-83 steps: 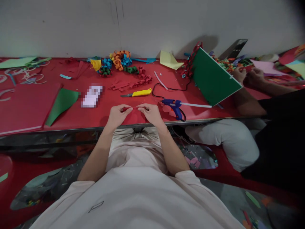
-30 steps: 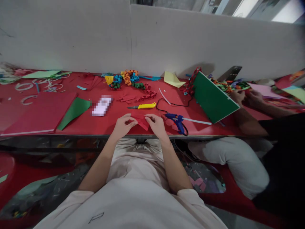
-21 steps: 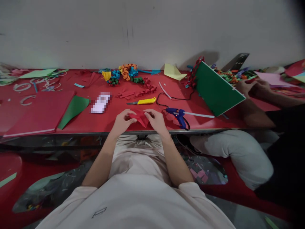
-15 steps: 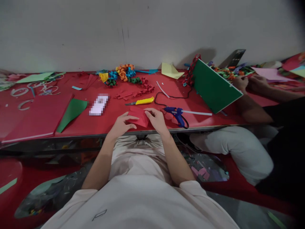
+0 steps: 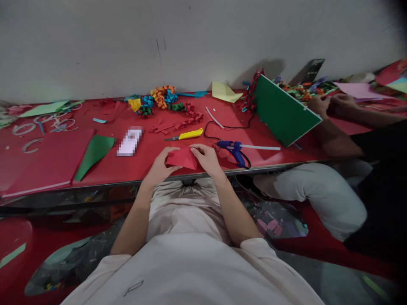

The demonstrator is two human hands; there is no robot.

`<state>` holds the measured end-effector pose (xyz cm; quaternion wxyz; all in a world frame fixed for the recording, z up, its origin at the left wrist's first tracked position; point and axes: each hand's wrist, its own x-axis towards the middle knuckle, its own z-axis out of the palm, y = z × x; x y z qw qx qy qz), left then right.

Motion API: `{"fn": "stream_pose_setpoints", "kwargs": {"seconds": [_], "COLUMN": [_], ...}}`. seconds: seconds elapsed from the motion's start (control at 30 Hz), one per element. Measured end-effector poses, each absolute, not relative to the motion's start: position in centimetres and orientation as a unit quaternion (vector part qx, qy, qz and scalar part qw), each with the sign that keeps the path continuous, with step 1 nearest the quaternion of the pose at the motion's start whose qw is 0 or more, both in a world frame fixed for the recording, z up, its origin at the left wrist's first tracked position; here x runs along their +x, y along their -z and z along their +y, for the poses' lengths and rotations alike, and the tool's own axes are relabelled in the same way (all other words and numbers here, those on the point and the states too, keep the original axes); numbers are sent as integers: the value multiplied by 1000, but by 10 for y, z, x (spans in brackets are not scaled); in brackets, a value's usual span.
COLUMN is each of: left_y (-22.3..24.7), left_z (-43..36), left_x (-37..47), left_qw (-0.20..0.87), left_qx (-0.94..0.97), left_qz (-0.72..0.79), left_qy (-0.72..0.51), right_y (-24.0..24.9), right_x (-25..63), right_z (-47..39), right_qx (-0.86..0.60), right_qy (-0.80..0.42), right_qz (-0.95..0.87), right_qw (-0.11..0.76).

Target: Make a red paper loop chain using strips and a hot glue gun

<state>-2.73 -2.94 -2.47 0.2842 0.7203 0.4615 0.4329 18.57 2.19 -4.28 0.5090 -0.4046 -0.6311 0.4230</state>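
A small piece of red paper (image 5: 183,158) is held between my two hands at the table's front edge. My left hand (image 5: 161,166) grips its left side, thumb below and fingers above. On the paper's upper right side, my right hand (image 5: 205,157) pinches it between thumb and fingers. Just beyond the paper lies a yellow cutter (image 5: 190,134) with its blade out to the left. Close to my right hand is a blue glue gun (image 5: 235,151) with a white glue stick in its back, beside some red paper pieces.
A phone (image 5: 129,142), green paper (image 5: 95,154) and red sheets (image 5: 57,159) lie to the left. Paper curls (image 5: 163,96) sit at the back. A green board (image 5: 282,111) leans at the right, near another person's hands (image 5: 330,106).
My left hand's fingers have closed from hovering at the paper's left side to gripping it. The paper now looks flatter and wider. The camera view has shifted slightly.
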Motion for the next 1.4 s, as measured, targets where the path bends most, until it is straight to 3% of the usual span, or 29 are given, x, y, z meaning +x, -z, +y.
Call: {"fn": "stream_pose_setpoints", "kwargs": {"seconds": [0.3,0.47,0.73,1.03,1.4], "left_y": [18,19,25,15,22], "left_z": [-30,-31,-27,-31,-28], "left_x": [-25,-26,-30,-27,-25], "left_qw": [286,304,279,267,250], "left_qx": [734,775,689,744,744], "left_qz": [436,417,474,474,458], "left_qy": [-436,-365,-472,-388,-417], "right_y": [44,42,38,37,36], "right_x": [187,187,186,188,186], "right_z": [21,20,14,15,14], "right_qx": [-396,-395,-368,-350,-365], "right_qy": [-396,-393,-406,-409,-333], "right_qz": [-666,-667,-700,-695,-735], "right_qw": [493,494,457,476,465]}}
